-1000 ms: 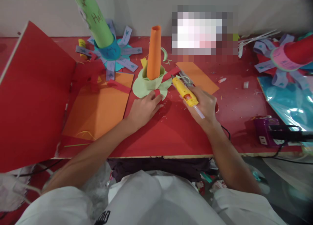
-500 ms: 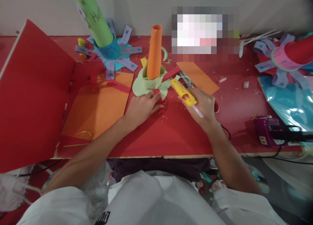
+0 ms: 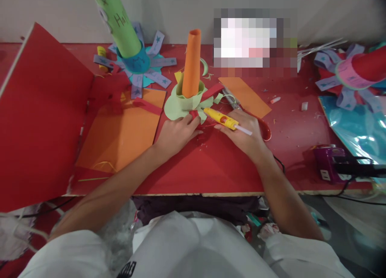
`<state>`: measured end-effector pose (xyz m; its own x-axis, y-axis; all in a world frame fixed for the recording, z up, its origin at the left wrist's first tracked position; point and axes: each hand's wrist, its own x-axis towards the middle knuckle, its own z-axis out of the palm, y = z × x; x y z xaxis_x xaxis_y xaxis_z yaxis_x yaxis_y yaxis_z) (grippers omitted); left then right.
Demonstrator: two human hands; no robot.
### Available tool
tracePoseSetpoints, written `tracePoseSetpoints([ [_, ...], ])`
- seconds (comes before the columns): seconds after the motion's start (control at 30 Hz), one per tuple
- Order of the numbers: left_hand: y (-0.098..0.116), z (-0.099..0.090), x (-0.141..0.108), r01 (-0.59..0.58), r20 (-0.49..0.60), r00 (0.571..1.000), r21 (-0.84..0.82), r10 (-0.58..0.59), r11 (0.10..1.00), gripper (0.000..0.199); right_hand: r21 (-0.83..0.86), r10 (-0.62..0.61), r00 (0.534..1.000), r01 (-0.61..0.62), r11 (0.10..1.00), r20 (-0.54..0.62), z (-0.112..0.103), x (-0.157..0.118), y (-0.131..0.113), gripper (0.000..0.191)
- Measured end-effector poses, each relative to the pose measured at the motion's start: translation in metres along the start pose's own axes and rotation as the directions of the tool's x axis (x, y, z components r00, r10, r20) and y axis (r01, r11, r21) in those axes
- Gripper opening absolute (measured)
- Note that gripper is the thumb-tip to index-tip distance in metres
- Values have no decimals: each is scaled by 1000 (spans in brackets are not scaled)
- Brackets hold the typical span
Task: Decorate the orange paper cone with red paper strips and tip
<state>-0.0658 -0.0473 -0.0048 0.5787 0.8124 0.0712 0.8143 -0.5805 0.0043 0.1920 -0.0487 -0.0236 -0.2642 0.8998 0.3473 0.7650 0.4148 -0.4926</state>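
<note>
So, a yellow glue gun (image 3: 221, 119) is being gripped in the right hand (image 3: 245, 135), fingers wrapped round it, with a clear glue stick (image 3: 245, 130) poking out the back. Its nozzle is being held right by the pale green paper base (image 3: 171, 107). A short red strip (image 3: 194, 116) is being held at the base's near edge by the left hand (image 3: 175, 133); can't tell whether it's being pinched or just pressed. An orange paper tube (image 3: 191, 64) is being held upright by the base's collar, mid-table.

Scissors (image 3: 264, 131) are being partly hidden by the right hand. The red tabletop (image 3: 211, 169) is being littered with paper scraps, and it's being backed by a plain grey wall (image 3: 169, 12).

Writing-wise, "Ha" is being shown on the green tube (image 3: 120, 28), the rest being too unclear to read. Marker scribbles are being displayed on the blue band (image 3: 137, 62) and pink band (image 3: 350, 73), also illegible. Dark lettering (image 3: 128, 268) on the white shirt (image 3: 193, 246) is being distorted by folds.
</note>
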Motion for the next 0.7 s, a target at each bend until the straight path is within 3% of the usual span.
tracePoseSetpoints([
  [0.27,-1,3,-1,-8,-5,1000,-3,8,1000,41,-34,25,997,-22,999,78,8,6,-5,39],
  [0.7,0,3,-1,-25,16,1000,12,25,1000,43,-4,27,999,-27,1000,33,20,10,2,36],
])
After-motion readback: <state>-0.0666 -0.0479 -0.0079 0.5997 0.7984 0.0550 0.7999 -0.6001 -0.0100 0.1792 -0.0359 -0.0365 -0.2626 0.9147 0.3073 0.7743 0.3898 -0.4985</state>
